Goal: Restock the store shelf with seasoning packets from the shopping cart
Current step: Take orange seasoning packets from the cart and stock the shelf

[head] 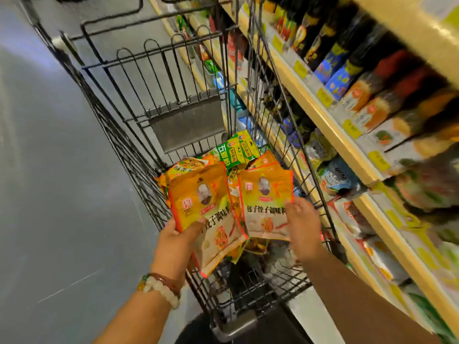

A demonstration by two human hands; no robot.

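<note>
A dark wire shopping cart stands in front of me with several orange and green seasoning packets piled in its basket. My left hand grips a stack of orange packets by the lower edge, thumb on top, lifted above the pile. My right hand holds another orange packet of the same kind by its right edge, beside the first. The store shelf runs along the right, just past the cart's side.
Dark sauce bottles with yellow price tags fill the upper shelf boards. Bagged goods lie on the lower boards. The cart's grey folding seat flap hangs ahead. Grey floor spreads to the left. The cart handle is near my body.
</note>
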